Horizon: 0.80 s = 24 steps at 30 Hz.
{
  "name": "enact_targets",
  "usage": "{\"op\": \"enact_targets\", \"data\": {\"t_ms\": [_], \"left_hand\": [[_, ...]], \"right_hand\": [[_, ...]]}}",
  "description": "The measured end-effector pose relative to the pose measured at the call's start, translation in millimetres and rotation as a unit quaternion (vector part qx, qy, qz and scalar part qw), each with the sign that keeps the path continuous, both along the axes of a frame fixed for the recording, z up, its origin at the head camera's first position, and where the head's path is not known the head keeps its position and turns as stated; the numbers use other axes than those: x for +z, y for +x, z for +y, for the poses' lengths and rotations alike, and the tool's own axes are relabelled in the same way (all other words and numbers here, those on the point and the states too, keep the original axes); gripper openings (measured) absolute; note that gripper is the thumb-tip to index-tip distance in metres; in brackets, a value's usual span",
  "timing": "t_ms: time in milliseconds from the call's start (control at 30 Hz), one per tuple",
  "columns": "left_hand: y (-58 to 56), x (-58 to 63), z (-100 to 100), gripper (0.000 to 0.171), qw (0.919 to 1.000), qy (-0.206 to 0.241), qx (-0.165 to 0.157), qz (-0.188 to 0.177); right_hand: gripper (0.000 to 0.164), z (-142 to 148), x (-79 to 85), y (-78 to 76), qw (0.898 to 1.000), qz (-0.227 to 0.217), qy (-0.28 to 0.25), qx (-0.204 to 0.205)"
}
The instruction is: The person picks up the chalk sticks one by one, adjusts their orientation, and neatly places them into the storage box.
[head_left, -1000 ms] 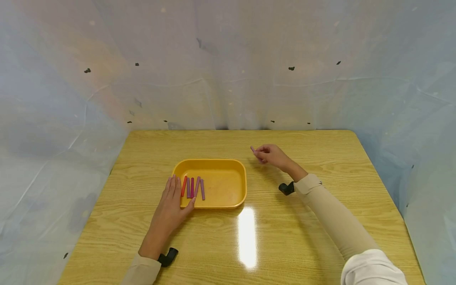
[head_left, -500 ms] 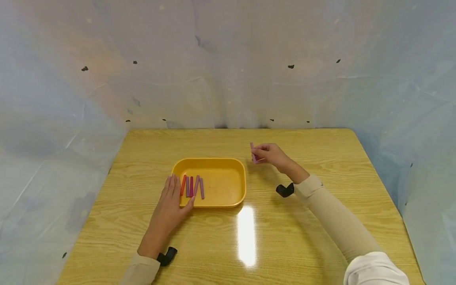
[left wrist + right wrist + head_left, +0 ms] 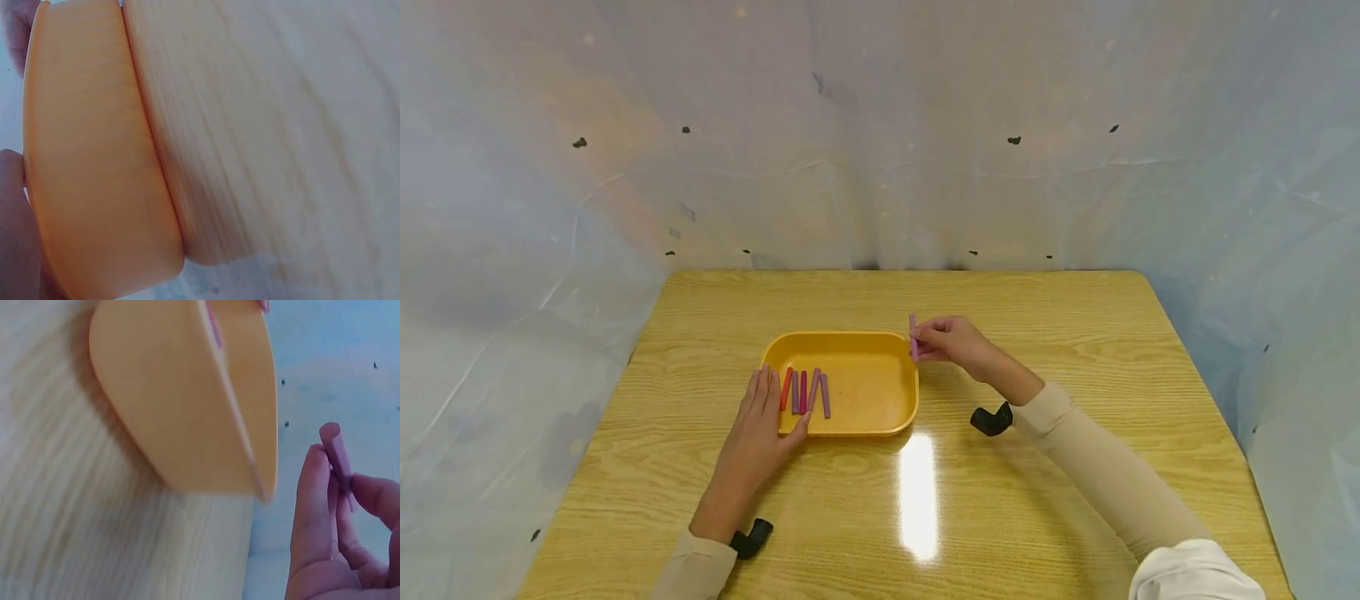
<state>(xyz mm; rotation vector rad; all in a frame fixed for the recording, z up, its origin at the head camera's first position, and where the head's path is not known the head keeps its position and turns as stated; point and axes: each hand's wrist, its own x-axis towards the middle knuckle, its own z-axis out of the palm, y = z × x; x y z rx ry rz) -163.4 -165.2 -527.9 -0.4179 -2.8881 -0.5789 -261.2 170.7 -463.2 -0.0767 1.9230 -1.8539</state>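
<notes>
Between thumb and fingertips my right hand (image 3: 961, 343) pinches a short, round purple stick (image 3: 913, 323), held upright just off the tray's far right corner. The right wrist view shows the flat end of this purple stick (image 3: 337, 450) above the fingertips. My left hand (image 3: 756, 437) rests on the yellow tray (image 3: 876, 392), its straight fingers over the left rim and the thumb at the front rim. Inside the tray lie a red stick (image 3: 786, 388), a magenta stick (image 3: 803, 392) and several purple sticks (image 3: 825, 396) in a loose row. The left wrist view catches the outer wall of the tray (image 3: 100, 156).
The wooden table (image 3: 1037, 517) has a bright glare patch in front of the tray. Pale sheeting (image 3: 880, 150) surrounds the far edge and both sides. A black wrist mount (image 3: 992, 419) sits by the right wrist, another black mount (image 3: 752, 538) by the left.
The right hand has moved left and nearer to the tray with the purple stick, which has turned from slanted to upright. The left hand and the tray stay in place.
</notes>
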Motion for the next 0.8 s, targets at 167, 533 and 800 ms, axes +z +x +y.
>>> {"op": "enact_targets", "data": {"t_ms": [167, 533, 800], "left_hand": [[0.4, 1.0, -0.1, 0.09, 1.0, -0.002, 0.002, -0.003], [1.0, 1.8, 0.2, 0.09, 1.0, -0.001, 0.002, -0.004], [0.7, 2.1, 0.4, 0.09, 1.0, 0.0, 0.001, -0.004]], "right_hand": [[0.039, -14.1, 2.4, 11.6, 1.0, -0.012, -0.01, 0.011], [0.027, -40.2, -0.9, 24.0, 0.999, -0.032, -0.028, 0.021], [0.031, -56.7, -5.7, 30.1, 0.999, -0.031, -0.012, 0.033]]}}
